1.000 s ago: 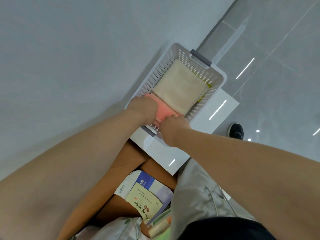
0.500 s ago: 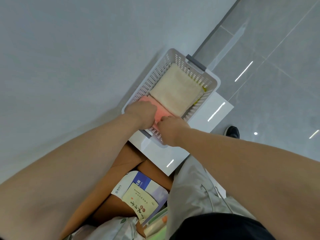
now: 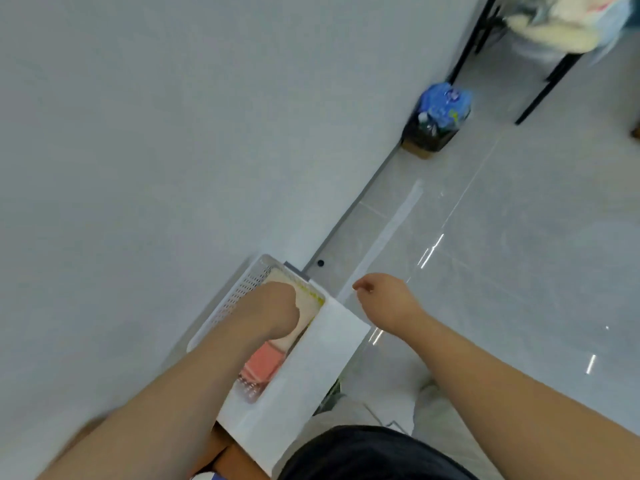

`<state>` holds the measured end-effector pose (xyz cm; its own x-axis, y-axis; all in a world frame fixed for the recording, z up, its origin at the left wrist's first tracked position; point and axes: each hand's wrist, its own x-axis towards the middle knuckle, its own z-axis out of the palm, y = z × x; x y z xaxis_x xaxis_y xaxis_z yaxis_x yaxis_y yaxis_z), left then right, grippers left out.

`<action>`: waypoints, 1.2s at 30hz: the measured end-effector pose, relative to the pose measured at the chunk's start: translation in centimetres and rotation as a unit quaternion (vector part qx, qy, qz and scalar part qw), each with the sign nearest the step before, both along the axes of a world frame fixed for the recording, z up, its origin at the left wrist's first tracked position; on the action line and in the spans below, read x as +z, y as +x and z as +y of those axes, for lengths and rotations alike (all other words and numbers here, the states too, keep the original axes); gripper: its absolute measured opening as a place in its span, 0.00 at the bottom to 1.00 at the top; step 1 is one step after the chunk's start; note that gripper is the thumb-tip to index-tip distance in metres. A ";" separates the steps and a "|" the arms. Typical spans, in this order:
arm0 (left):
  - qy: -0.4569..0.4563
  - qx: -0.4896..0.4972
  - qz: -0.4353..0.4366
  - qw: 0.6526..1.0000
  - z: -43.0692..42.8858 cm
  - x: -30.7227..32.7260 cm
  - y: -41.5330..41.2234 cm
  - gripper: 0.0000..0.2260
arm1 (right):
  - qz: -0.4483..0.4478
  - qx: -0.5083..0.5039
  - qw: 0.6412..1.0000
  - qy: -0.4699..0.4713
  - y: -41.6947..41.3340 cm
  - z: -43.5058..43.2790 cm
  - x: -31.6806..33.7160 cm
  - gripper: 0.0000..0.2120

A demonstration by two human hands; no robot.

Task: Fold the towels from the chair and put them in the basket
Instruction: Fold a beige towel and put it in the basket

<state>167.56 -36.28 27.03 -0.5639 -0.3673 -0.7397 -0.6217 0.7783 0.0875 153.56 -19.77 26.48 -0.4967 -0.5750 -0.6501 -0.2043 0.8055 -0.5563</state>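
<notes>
While in basket (image 3: 239, 296), left hand (image 3: 273, 306): grip hidden, cannot tell
Right hand (image 3: 384, 299): loose, empty
Risk: wrist drags pink towel (image 3: 265, 363) beneath, unfolding it

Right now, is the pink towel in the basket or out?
In. The pink towel lies folded flat inside the basket, within its perforated walls, beside the cream towel.

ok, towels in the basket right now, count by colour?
Cream towel: 1
Pink towel: 1
Yellow cloth: 1, only an edge shows
Total: 3 in the basket; the left hand hides part of it.
</notes>
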 end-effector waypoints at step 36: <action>0.256 0.269 0.307 0.876 20.8 9.5 -104.3 0.13 | 0.015 -0.283 0.955 -0.090 -97.7 22.1 11.9 0.07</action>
